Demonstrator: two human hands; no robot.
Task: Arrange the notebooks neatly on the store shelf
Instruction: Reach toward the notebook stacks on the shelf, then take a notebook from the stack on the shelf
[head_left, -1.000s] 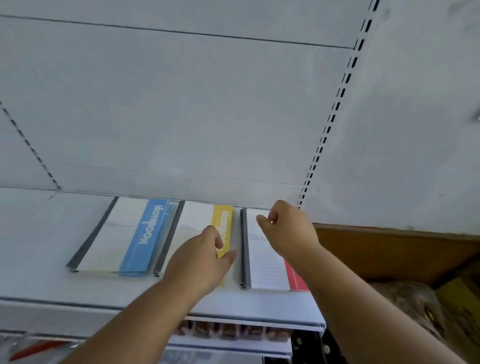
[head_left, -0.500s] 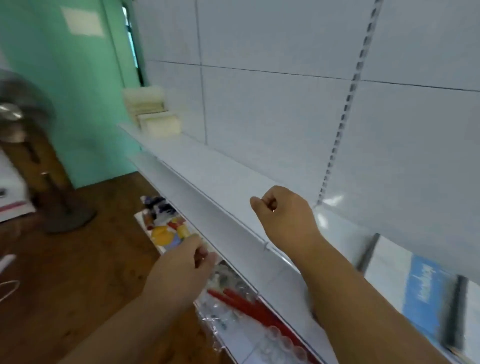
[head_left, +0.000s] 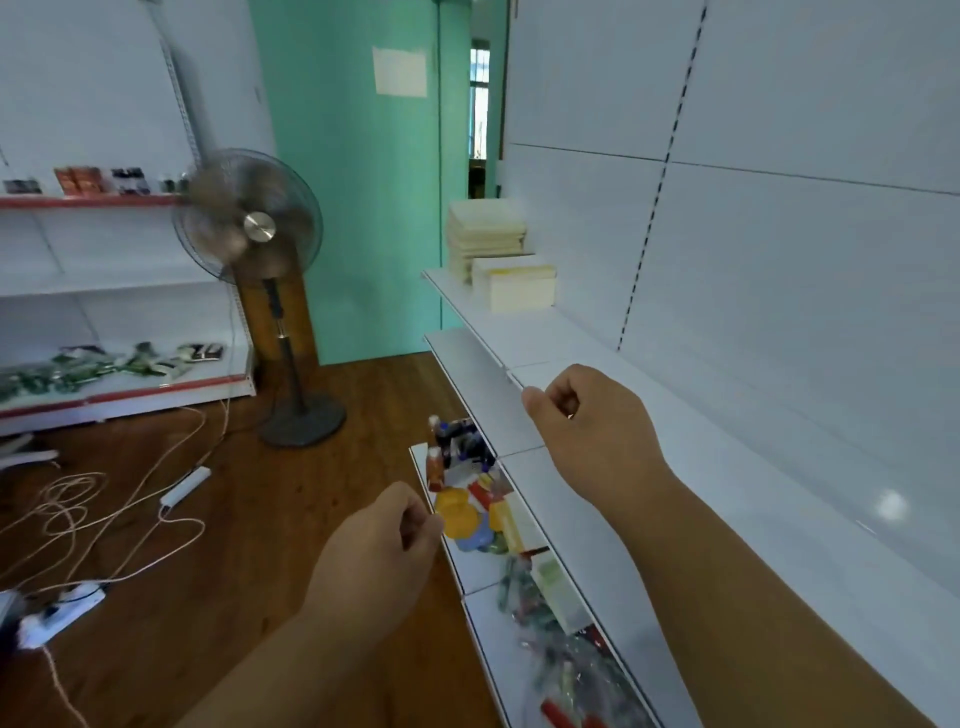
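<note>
Closest to the camera, two bare arms reach forward. The left hand (head_left: 379, 551) hangs over the wooden floor (head_left: 249, 519), its fingers curled loosely with nothing in its grip. The right hand (head_left: 597, 431) is a bit farther and higher, over the front edge of the white store shelf (head_left: 675, 467). Its fingers are curled in too, and its grip holds nothing. Below and between the hands, a lower shelf (head_left: 483, 566) holds small bright packs, yellow, red and blue, some in clear wrap. On the floor to the left lie white power strips (head_left: 60, 613) and loops of pale cord (head_left: 104, 514). Farther back stands a floor fan (head_left: 249, 234) on a round base, its blades blurred. Behind it, on the left, another white rack (head_left: 119, 384) with red edges holds green packs down low and small boxes up high. At the far end of the store shelf, well apart from both hands, sit two stacks of cream notebooks (head_left: 498, 254), the taller one behind the shorter one. Past them is a green wall (head_left: 363, 208) with a white paper on it.
</note>
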